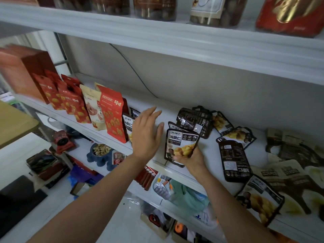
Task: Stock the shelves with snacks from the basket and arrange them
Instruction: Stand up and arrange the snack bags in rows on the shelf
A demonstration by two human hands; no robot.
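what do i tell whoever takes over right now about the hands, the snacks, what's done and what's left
Hands: left hand open, fingers straight, over the middle shelf; right hand grips a chestnut pouch by its bottom, upright at the shelf front.
Done: red and cream pouches stand in a row at the left.
Left: place the held pouch; dark pouches and beige pouches lie loose on the right. The basket is not in view.

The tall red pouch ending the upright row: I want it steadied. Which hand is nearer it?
Left. The left hand is open just right of the red pouch; the right hand is farther right, gripping a chestnut pouch.
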